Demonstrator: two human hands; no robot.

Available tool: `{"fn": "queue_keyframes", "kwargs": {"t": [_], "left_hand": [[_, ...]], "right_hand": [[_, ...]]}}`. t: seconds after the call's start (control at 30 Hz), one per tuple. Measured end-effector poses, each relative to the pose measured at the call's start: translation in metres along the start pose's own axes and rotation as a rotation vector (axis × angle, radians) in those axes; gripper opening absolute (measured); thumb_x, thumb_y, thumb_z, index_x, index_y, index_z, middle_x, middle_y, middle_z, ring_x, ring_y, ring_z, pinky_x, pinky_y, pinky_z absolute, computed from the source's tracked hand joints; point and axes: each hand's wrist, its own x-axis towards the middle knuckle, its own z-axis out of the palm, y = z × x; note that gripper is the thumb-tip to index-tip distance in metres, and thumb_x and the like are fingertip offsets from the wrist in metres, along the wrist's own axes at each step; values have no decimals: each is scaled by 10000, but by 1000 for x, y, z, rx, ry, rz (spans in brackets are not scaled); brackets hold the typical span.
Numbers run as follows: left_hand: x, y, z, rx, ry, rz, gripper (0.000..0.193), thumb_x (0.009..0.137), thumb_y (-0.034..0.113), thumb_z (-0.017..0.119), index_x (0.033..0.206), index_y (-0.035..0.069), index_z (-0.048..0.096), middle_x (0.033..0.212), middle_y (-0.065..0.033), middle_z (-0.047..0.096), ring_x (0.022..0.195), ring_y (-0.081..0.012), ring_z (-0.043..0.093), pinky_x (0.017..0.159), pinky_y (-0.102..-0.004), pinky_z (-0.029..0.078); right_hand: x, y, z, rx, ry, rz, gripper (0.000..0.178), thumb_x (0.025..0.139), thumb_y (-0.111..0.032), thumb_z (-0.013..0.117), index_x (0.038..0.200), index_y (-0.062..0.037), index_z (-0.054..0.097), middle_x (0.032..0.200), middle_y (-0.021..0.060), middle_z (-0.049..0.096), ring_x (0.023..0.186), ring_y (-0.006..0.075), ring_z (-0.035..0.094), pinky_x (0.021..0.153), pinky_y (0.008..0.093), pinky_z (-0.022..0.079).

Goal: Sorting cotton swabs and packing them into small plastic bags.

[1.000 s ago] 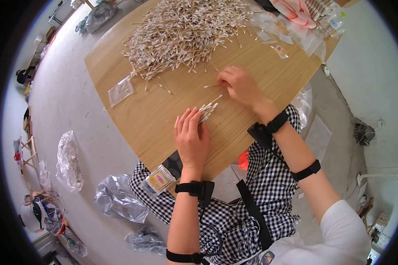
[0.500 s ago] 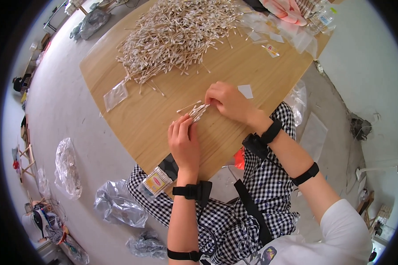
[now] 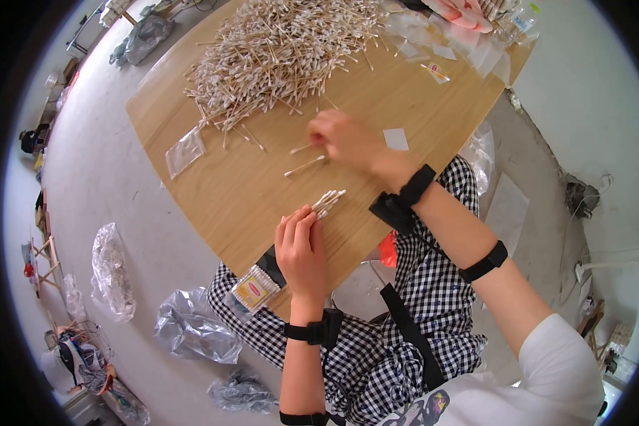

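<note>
My left hand [image 3: 300, 250] rests on the wooden table [image 3: 234, 192] and holds a small bunch of cotton swabs [image 3: 327, 201] whose white tips stick out past the fingers. My right hand [image 3: 344, 139] reaches out over the table and touches a loose cotton swab [image 3: 300, 148]; another loose swab [image 3: 304, 166] lies just below it. A big heap of cotton swabs [image 3: 280, 50] covers the far part of the table. An empty clear bag [image 3: 184, 151] lies at the left of the table.
A filled pack of swabs [image 3: 256, 289] sits at the near table edge by my lap. Several clear bags [image 3: 444, 42] lie at the far right corner. A small white card [image 3: 395, 138] lies right of my right hand. Crumpled plastic bags [image 3: 192, 328] lie on the grey floor.
My right hand has moved away from the bunch in my left hand and out toward the loose swabs. The left hand has stayed put with its bunch.
</note>
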Motion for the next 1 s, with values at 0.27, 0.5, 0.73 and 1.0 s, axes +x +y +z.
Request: {"fn": "queue_keyframes", "kwargs": {"t": [0.27,0.5,0.73,1.0], "left_hand": [[1,1,3,105,-35,-35,290,813,42,701,1092,19,627,1297,-145,563,1184,-341,518,990,-438,435],[1,20,20,338,-202,12,769,884,343,670,1432,-69,321,1517,-223,322,1446,-359,247,1161,-464,246],[2,23,31,505,-340,-1,905,942,552,482,1459,-134,198,1546,-293,204,1464,-392,167,1188,-482,144],[-28,41,24,530,-418,-27,962,925,600,473,1465,-138,174,1542,-305,194,1466,-401,144,1190,-481,132]], "right_hand": [[-43,-45,-4,199,-265,-169,121,766,15,608,866,-54,616,879,86,613,922,287,569,822,387,453],[-87,-49,-12,575,358,402,189,832,72,506,955,-15,620,921,103,643,872,251,629,746,338,507],[-98,-48,-6,314,459,327,195,791,83,524,923,-29,612,877,85,632,841,255,617,724,338,511],[-102,-44,-6,270,459,282,165,780,55,541,904,-37,600,859,76,623,848,275,599,749,372,500]]}}
